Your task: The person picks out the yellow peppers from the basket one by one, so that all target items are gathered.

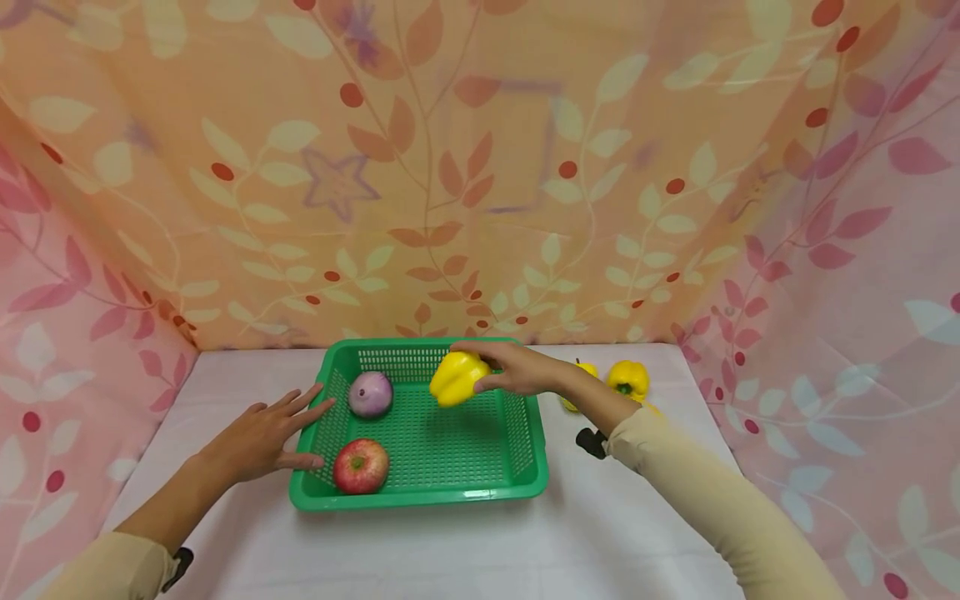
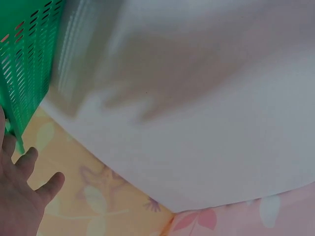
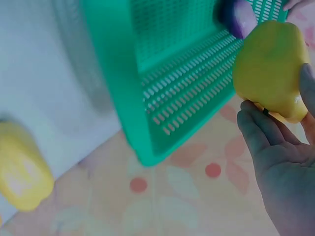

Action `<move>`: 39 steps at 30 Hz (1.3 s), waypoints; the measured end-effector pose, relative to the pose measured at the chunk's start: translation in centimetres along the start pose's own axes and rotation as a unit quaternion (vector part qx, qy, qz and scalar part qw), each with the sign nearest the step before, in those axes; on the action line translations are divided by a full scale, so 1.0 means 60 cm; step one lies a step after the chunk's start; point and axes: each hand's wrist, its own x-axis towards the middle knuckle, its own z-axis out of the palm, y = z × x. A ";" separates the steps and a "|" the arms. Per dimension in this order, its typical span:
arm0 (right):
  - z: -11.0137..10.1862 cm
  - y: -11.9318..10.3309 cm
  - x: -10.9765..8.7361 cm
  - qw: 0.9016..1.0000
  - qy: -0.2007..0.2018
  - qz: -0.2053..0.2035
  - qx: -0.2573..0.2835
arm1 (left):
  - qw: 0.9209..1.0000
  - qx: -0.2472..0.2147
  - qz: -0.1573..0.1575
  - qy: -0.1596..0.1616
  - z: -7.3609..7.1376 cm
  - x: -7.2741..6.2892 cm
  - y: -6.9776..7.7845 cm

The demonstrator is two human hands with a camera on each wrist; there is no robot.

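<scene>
My right hand (image 1: 521,368) grips a yellow bell pepper (image 1: 454,380) above the green plastic basket (image 1: 420,500). In the right wrist view the pepper (image 3: 270,69) sits between the thumb and the fingers, its stem end toward the palm. At the basket's left rim is my left hand (image 1: 262,437), fingers spread and fingertips right at the edge. Inside the basket, along its left side, lie a round purple vegetable (image 1: 371,394) and a red apple (image 1: 362,467) nearer the front.
Right of the basket, a yellow bell pepper (image 1: 628,379) rests on the white tablecloth (image 1: 600,533). Another yellow item (image 1: 589,367) beside it is partly hidden by my right forearm. A floral cloth (image 1: 450,208) hangs behind the table and along both sides.
</scene>
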 end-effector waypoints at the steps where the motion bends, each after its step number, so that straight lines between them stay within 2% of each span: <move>1: -0.004 0.001 -0.007 1.000 0.001 -0.004 0.010 | 1.000 0.000 0.001 0.001 0.001 0.000 0.000; 7: -0.030 0.012 -0.052 0.999 0.006 -0.024 0.037 | 1.000 -0.002 0.002 0.001 0.004 -0.002 0.000; 14: -0.048 0.025 -0.109 0.999 0.032 0.004 0.038 | 1.000 -0.003 0.001 0.001 0.008 -0.003 -0.001; 20: -0.047 0.045 -0.157 0.998 0.056 -0.002 0.033 | 1.000 -0.003 0.004 0.005 0.006 -0.002 -0.002; 29: -0.052 0.074 -0.228 0.993 0.067 0.070 0.073 | 1.000 0.006 0.005 0.001 0.000 0.004 -0.006; 39: -0.023 0.138 -0.273 0.990 0.075 0.107 0.054 | 1.000 -0.007 -0.002 -0.003 0.004 0.000 -0.004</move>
